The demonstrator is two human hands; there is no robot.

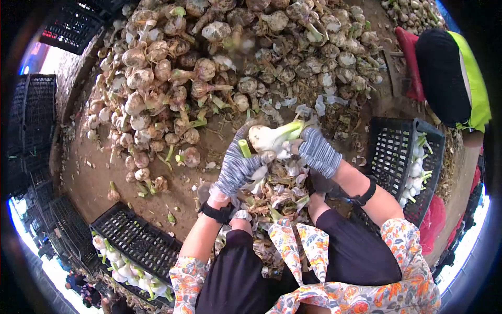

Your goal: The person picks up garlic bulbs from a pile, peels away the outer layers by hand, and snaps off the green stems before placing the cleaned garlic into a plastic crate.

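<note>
A garlic bulb (pixel 261 138) with a thick pale-green stem is between my two gloved hands, partly peeled to white. My left hand (pixel 238 166), in a grey striped glove, is closed around the bulb's lower left side. A short cut green stem (pixel 244 148) pokes up by its fingers; what it belongs to is hidden. My right hand (pixel 318 152), in a matching glove, has its fingers pinched at the bulb's right side, by the stem and loose skin. Beneath both hands lies a heap of peeled garlic skins (pixel 280 193).
A large pile of soil-stained garlic bulbs (pixel 157 68) spreads ahead. Black crates with cleaned white garlic stand at my left (pixel 138 235) and right (pixel 392 149). Another person's dark-clothed leg (pixel 444 78) is at upper right, beside a red mesh bag (pixel 410 63).
</note>
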